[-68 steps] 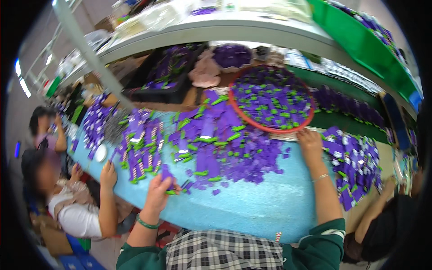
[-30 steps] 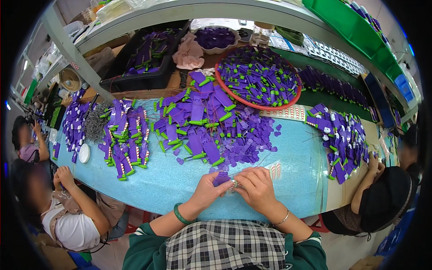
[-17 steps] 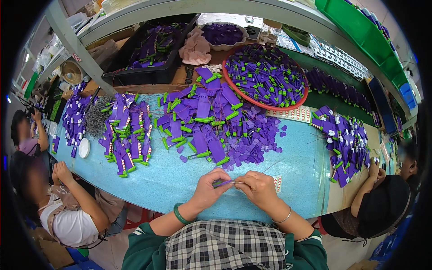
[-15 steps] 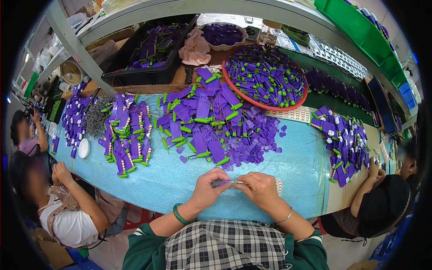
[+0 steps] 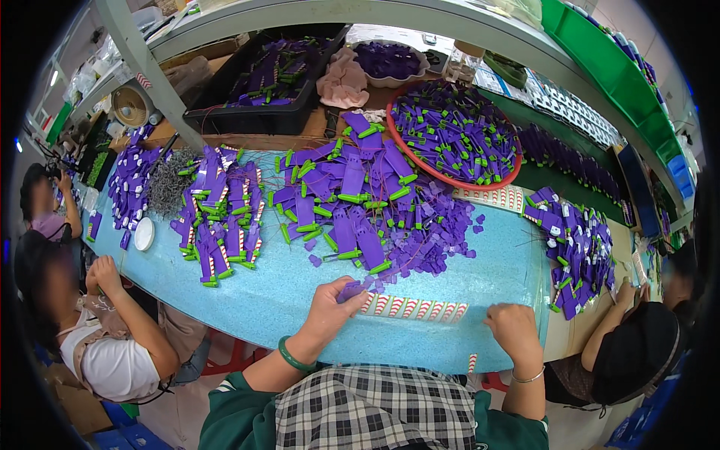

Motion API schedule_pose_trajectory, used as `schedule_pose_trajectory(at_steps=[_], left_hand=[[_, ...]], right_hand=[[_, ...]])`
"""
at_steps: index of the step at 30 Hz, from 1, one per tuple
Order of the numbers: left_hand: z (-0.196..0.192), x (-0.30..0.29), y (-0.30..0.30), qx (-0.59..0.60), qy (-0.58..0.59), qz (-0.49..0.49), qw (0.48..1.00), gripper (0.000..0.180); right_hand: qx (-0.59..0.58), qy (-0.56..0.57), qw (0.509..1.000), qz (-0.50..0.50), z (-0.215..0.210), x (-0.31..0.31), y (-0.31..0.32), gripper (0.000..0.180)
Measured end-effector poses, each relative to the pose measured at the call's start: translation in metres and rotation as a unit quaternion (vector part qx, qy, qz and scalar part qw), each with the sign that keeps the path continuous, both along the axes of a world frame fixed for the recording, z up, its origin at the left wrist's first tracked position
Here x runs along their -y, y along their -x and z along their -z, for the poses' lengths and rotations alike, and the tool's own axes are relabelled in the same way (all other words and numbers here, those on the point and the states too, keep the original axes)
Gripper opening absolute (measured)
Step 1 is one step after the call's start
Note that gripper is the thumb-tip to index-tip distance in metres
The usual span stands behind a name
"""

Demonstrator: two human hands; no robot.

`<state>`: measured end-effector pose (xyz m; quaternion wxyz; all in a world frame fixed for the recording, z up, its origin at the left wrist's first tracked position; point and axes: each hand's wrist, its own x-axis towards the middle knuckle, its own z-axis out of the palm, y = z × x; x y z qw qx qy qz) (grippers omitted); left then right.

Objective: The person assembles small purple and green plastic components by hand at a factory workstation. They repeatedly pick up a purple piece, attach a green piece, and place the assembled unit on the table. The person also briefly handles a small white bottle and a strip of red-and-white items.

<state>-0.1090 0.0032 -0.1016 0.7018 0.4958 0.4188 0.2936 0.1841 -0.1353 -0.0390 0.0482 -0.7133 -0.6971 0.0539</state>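
Observation:
My left hand point(image 5: 328, 313), with a green bangle on its wrist, pinches a small purple plastic piece point(image 5: 350, 291). A strip of red-and-white stickers point(image 5: 416, 308) lies on the blue table between my hands, its left end close to my left fingers. Beyond the strip's right end is my right hand point(image 5: 516, 328), its fingers curled low over the table; what they hold, if anything, is hidden. Ahead of my left hand spread small loose purple pieces point(image 5: 427, 236) and a heap of larger purple parts with green ends point(image 5: 349, 176).
A red basket point(image 5: 455, 184) of purple-and-green parts stands at the back, beside a black tray point(image 5: 251, 120). More part piles lie left point(image 5: 217, 225) and right point(image 5: 574, 255). A metal shelf point(image 5: 345, 22) crosses above. Co-workers sit on both sides.
My hands were together over a thin piece; now they are apart. The right has moved to the right, while the left holds a purple piece. The sticker strip now shows between them.

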Motion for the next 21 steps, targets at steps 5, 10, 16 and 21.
schedule_pose_trajectory(at_steps=[5, 10, 16, 21], left_hand=[[0.000, 0.011, -0.018, 0.006, 0.012, 0.080, 0.997, 0.010], [0.001, 0.015, -0.017, 0.049, 0.042, 0.089, 0.994, 0.016], [-0.002, 0.020, -0.017, 0.035, 0.095, 0.087, 0.991, 0.018], [0.009, 0.019, -0.021, -0.013, 0.005, 0.064, 0.998, 0.017]], right_hand=[[-0.200, -0.207, 0.950, -0.121, 0.000, -0.047, 0.071, 0.020], [-0.259, -0.197, 0.937, -0.124, 0.018, -0.069, 0.098, 0.017], [-0.308, -0.194, 0.923, -0.123, 0.038, -0.067, 0.100, 0.015], [-0.453, -0.217, 0.843, -0.193, 0.032, -0.062, 0.095, 0.014]])
